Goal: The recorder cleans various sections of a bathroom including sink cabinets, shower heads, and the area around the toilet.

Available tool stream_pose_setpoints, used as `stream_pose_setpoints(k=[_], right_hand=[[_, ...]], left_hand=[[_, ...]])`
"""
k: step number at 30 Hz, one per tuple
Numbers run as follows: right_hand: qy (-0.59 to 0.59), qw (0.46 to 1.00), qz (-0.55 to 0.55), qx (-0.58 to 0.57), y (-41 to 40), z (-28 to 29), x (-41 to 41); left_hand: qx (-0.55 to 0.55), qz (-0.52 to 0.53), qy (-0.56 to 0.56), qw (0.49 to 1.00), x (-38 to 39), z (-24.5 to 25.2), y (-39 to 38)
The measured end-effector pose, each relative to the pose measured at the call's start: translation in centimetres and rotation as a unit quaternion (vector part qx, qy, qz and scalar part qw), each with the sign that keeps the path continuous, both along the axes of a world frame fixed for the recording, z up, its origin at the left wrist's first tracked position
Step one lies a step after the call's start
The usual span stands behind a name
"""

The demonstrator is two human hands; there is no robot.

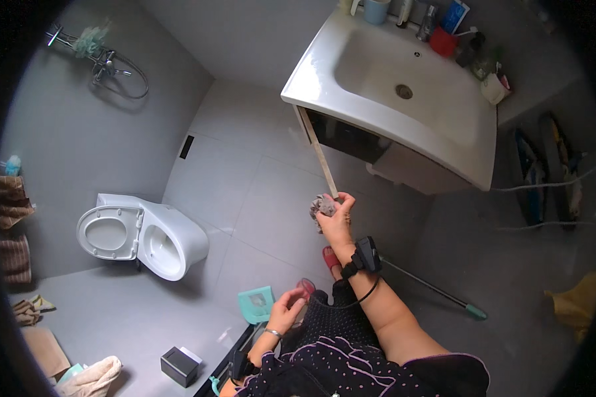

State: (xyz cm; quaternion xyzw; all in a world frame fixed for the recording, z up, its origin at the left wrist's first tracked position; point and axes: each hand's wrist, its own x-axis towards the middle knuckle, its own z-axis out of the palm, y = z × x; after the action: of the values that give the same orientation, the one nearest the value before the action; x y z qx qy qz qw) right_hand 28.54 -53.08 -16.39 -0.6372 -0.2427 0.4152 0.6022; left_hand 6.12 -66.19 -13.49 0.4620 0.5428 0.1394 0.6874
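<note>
My right hand (335, 223) has a crumpled grey cloth (323, 207) in its grip. Its thumb and fingers are at the outer end of the vanity's cabinet door (322, 160), which is swung open and seen edge-on. Behind that door, the cabinet interior (345, 133) looks dark, and its contents are hard to make out. My left hand (285, 312) hangs low in front of my body, holding nothing, with fingers loosely curled. Close to it are a turquoise dustpan (256, 303) and one of my red slippers (306, 287).
Above the cabinet is a white washbasin (387, 64) with toiletries along its back. A toilet (166, 243) with its lid raised stands at left. A pole with a green end (474, 311) slants across the floor at right. On the left wall is a shower mixer (107, 67).
</note>
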Motion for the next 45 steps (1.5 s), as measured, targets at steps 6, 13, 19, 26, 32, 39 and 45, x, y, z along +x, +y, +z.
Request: stream_pose_setpoints(k=[6, 13, 19, 26, 32, 39, 45], right_hand=[[-0.058, 0.998, -0.012, -0.002, 0.0, -0.6, 0.0], [-0.022, 0.999, -0.023, -0.028, 0.2, -0.7, 0.1], [-0.089, 0.995, -0.036, -0.041, 0.5, -1.3, 0.2], [-0.092, 0.993, -0.031, -0.066, 0.4, -0.4, -0.7], [-0.126, 0.99, -0.056, -0.031, 0.5, -2.9, -0.8], [-0.172, 0.98, -0.09, -0.035, 0.7, -3.4, -1.8], [-0.164, 0.979, -0.11, -0.045, 0.9, -3.5, -1.9]], left_hand=[[0.006, -0.003, 0.002, 1.0, 0.1, 0.4, 0.5], [0.01, -0.007, 0.017, 1.0, -1.0, 1.1, 0.6], [0.02, 0.009, 0.016, 1.0, -2.3, 0.6, 0.0], [0.007, 0.069, -0.004, 0.998, -4.0, 0.2, -1.7], [-0.009, 0.072, -0.009, 0.997, -6.0, -0.3, -3.5], [0.01, 0.035, 0.009, 0.999, -9.7, -0.5, -5.7], [-0.012, 0.016, 0.025, 0.999, -12.3, -1.4, -7.6]])
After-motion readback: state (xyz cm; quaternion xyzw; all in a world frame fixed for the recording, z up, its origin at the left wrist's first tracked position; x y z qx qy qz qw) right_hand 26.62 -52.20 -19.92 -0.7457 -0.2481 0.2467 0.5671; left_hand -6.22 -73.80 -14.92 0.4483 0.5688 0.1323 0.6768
